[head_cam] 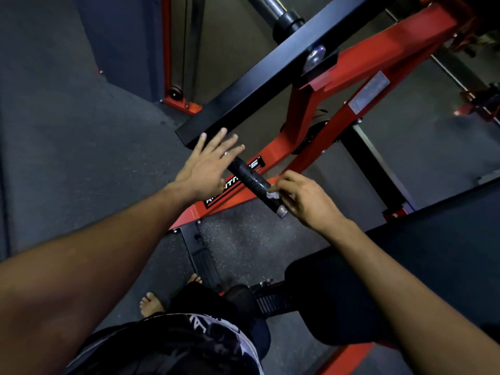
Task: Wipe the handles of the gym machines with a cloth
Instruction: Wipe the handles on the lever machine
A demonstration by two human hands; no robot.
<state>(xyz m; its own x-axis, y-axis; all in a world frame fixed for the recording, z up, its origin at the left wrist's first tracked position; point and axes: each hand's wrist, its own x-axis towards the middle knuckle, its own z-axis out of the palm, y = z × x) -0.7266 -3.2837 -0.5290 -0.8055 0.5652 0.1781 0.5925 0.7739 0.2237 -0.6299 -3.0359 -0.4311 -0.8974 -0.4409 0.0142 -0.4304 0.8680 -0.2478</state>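
Note:
A black cylindrical handle (253, 180) with a metal end cap sticks out from a black square beam (270, 74) of a red gym machine. My left hand (207, 165) hovers over the handle's inner end with fingers spread and straight, holding nothing. My right hand (304, 197) is at the handle's outer end and pinches a small whitish cloth (272, 195) against the handle. Most of the cloth is hidden under my fingers.
The red frame (365, 58) runs diagonally behind the handle, with a steel bar and collar (284, 20) above. A black padded seat (351, 293) lies at lower right. A red-framed cable column (176, 77) stands at the left. My bare feet (151, 304) are on dark rubber floor.

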